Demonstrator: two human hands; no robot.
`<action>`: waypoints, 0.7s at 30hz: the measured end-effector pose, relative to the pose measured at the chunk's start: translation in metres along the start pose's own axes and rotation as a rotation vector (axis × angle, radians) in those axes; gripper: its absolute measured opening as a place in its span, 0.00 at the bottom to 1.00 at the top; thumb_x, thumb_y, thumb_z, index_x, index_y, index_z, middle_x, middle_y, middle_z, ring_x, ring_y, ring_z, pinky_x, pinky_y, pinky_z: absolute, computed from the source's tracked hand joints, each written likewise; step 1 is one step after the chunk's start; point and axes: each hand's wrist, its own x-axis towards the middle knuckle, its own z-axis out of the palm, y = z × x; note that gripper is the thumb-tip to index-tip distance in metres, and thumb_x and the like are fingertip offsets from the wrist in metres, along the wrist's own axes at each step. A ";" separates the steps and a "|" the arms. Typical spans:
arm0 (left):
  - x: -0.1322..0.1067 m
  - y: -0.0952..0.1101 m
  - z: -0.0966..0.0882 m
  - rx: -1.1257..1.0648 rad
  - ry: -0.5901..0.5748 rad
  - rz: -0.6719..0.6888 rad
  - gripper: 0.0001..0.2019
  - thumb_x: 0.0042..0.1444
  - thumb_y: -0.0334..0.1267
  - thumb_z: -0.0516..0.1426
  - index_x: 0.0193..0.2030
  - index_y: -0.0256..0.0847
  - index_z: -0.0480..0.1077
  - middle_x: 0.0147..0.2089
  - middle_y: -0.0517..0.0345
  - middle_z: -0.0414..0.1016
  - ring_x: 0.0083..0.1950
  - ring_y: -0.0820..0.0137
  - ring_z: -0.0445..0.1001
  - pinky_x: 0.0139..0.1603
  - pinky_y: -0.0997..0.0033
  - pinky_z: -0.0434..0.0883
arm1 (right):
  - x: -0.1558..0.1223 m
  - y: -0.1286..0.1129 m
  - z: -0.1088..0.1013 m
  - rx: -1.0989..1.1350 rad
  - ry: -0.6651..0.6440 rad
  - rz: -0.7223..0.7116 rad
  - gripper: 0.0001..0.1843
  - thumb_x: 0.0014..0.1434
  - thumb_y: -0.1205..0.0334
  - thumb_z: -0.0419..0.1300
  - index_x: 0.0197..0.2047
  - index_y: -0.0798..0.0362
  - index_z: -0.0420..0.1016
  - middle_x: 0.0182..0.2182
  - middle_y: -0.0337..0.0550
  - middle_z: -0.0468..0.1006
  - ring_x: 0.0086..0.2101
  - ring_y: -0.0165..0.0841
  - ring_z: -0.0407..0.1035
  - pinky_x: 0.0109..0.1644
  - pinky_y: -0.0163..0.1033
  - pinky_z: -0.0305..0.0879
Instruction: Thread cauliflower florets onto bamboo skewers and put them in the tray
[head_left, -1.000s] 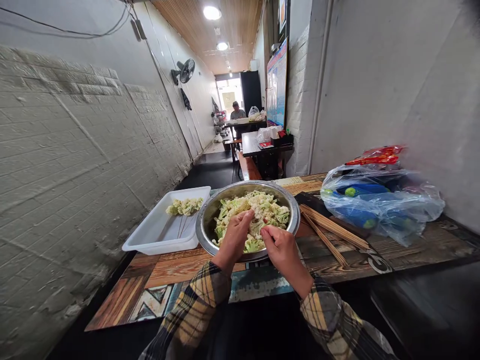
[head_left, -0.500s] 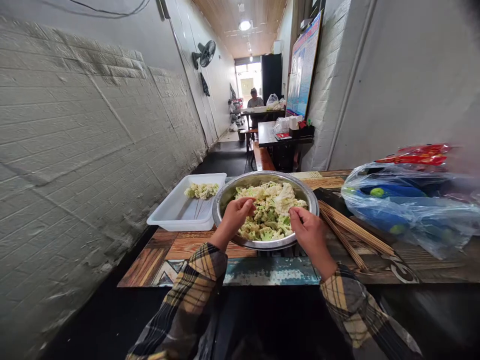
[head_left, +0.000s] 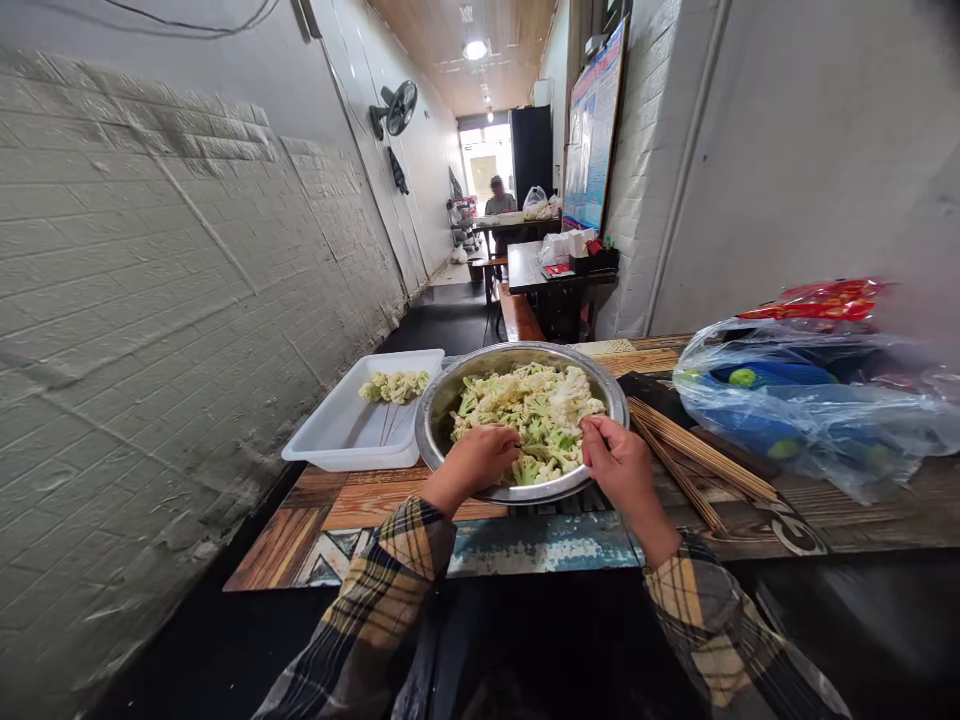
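1. Sleeves: plaid cuffs in yellow, black and grey (head_left: 405, 560), both forearms reaching over the patterned wood-look tabletop (head_left: 517, 545).
2. Left hand (head_left: 480, 460): over near-left part of bowl, fingers curled and nearly closed, fingertips down at the florets. Can't tell if it has hold of one.
3. Right hand (head_left: 619, 465): at bowl's right side, thumb and forefinger pinched on the lower edge of a large pale cauliflower cluster (head_left: 573, 395). Can't tell if a stick is in the grip.
4. Task item: loose cream-white cauliflower florets with light green stems (head_left: 499, 390), heaped in a round, shiny steel bowl (head_left: 426, 432). Bumpy heads, cut branching stems, uneven sizes. Large cluster is paler, denser, at heap's right.
5. Right of bowl: bundle of thin tan wooden skewers (head_left: 705, 460), loosely fanned.
6. Left of bowl: white rectangular plastic tray (head_left: 322, 450); cauliflower on thin sticks (head_left: 394, 386) lies at its far end.
7. Far right: clear plastic bag (head_left: 795, 440), blue and green contents.
8. Background: dark table (head_left: 529, 265), seated person (head_left: 500, 203) beyond.
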 end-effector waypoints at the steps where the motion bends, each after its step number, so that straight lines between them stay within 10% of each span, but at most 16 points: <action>1: 0.001 0.001 0.000 0.008 -0.005 -0.006 0.10 0.55 0.36 0.54 0.40 0.43 0.75 0.32 0.56 0.74 0.34 0.68 0.71 0.36 0.72 0.63 | 0.000 -0.001 0.000 -0.002 -0.001 -0.001 0.18 0.64 0.50 0.49 0.32 0.54 0.71 0.16 0.34 0.67 0.18 0.28 0.62 0.23 0.31 0.56; 11: 0.024 0.059 -0.002 0.163 0.030 0.217 0.13 0.54 0.31 0.53 0.42 0.40 0.77 0.39 0.49 0.73 0.43 0.63 0.72 0.46 0.66 0.67 | 0.002 0.000 0.000 0.003 0.011 -0.027 0.18 0.65 0.51 0.49 0.31 0.53 0.70 0.16 0.33 0.65 0.17 0.27 0.61 0.23 0.31 0.55; 21: 0.037 0.056 0.016 0.166 -0.010 0.266 0.10 0.51 0.29 0.53 0.33 0.37 0.77 0.36 0.47 0.74 0.44 0.60 0.71 0.50 0.62 0.66 | 0.003 -0.003 0.000 -0.017 0.028 -0.060 0.18 0.65 0.53 0.48 0.28 0.53 0.70 0.15 0.34 0.67 0.19 0.28 0.62 0.26 0.32 0.57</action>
